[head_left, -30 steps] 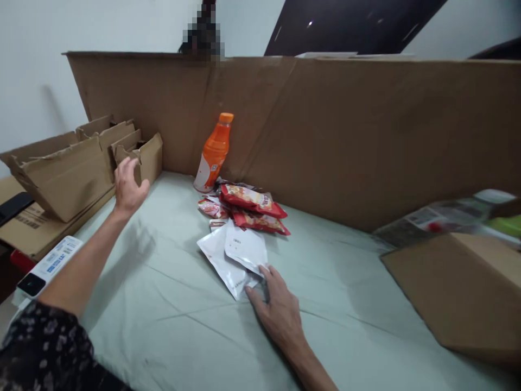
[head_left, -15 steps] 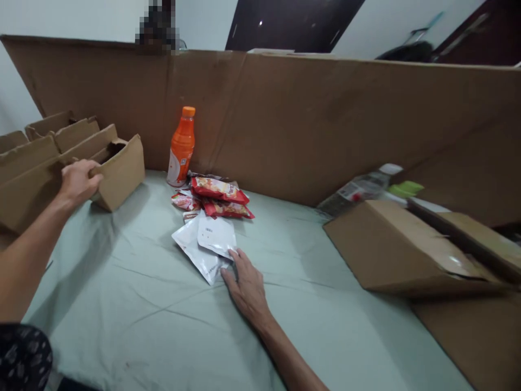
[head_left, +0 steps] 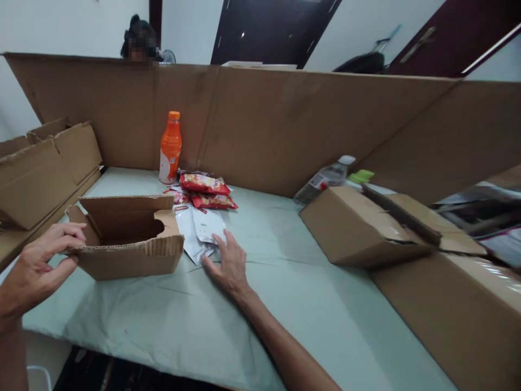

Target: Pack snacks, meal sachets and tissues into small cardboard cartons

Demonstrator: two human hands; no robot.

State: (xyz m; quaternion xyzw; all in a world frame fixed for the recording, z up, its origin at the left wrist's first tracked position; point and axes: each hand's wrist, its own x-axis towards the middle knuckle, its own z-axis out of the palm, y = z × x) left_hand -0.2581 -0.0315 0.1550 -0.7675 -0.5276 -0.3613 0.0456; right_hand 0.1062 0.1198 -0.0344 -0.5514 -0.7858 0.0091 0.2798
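Note:
A small open-topped cardboard box (head_left: 130, 264) stands on the green cloth to the left. My left hand (head_left: 46, 266) pinches its left end at the rim, thumb outside and fingers over the edge. The inside is dark, and I cannot see its contents. Right of the box lie two overlapping white pouches (head_left: 208, 221), the upper one with small dark print. My right hand (head_left: 228, 265) rests at their near right edge, thumb and fingers apart, fingertips touching the pouches. Just behind are red snack packets (head_left: 204, 183) in a pile, and an orange bottle (head_left: 171, 146) stands upright.
More cardboard boxes (head_left: 49, 174) stand at the far left. A tall cardboard panel (head_left: 285, 125) runs along the back, with a person's head behind it. On the right are cardboard boxes (head_left: 350, 228), a tilted clear plastic bottle (head_left: 325, 178) and a green item (head_left: 361, 176).
My left hand has drawn the small box from the left-hand group towards me, beside the pouches. My right hand stays at the pouches. The view has shifted.

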